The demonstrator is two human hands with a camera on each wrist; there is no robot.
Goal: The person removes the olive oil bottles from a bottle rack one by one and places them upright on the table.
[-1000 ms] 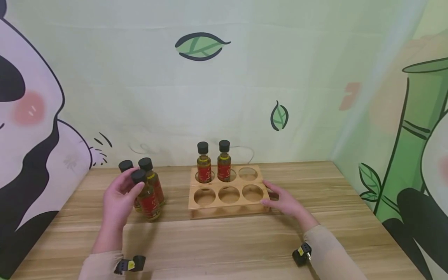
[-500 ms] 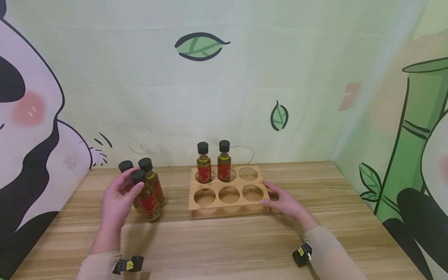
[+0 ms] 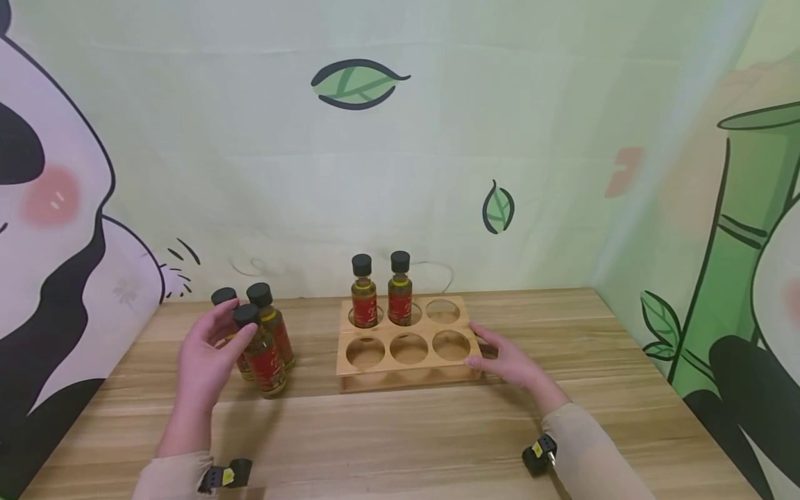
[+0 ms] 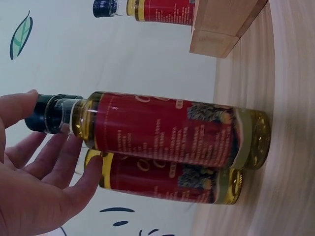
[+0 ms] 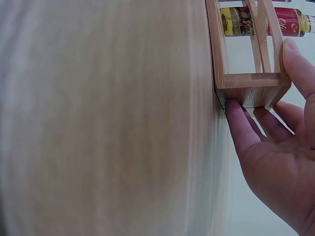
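Three oil bottles with black caps and red labels stand close together at the left: a front bottle (image 3: 267,367), a rear bottle (image 3: 281,330) and a partly hidden bottle (image 3: 223,297). My left hand (image 3: 203,354) is at the front bottle's cap (image 4: 49,114), its thumb at the cap's edge and its fingers loosely bent beside the neck. My right hand (image 3: 509,357) holds the right end of a wooden bottle rack (image 3: 409,376), thumb at the front corner and fingers against the end. Two more oil bottles, one left (image 3: 364,303) and one middle (image 3: 400,302), stand in the rack's back row.
The wooden table (image 3: 400,444) ends at a fabric backdrop (image 3: 262,194) printed with leaves, pandas and bamboo. Besides the two filled holes, the rack has one open hole at the back right and three along the front. A small camera is worn on each wrist.
My left hand has shifted slightly left, its fingers spreading a little from the front bottle's cap. The bottles, the rack and my right hand have stayed put.
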